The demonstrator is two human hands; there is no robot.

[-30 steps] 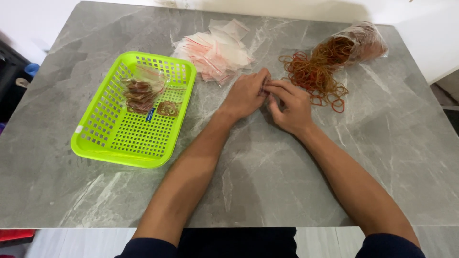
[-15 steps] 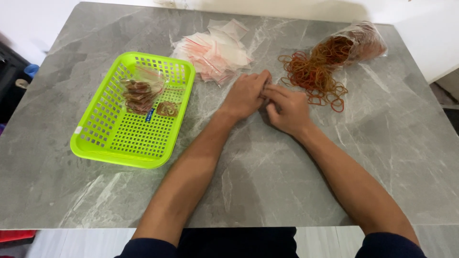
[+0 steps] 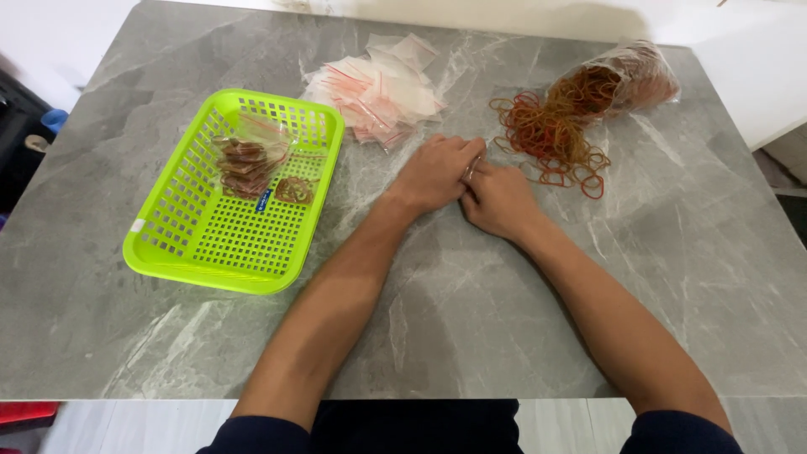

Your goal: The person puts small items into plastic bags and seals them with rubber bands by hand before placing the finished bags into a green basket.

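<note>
Table (image 3: 471,336) grey marble. Left hand (image 3: 435,172) and right hand (image 3: 500,200) touching, fingers curled together; contents of grip cannot be told. Basket (image 3: 181,252) left, holding filled bags (image 3: 245,160). Rubber bands (image 3: 551,139) just beyond right hand. Empty bags (image 3: 378,88) farther back.

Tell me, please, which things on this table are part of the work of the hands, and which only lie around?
In use:
left hand and right hand, pressed together
loose rubber bands
clear bag of bands
small zip bags
green basket holding filled bags

Lying about:
dark items past the table's left edge
</note>
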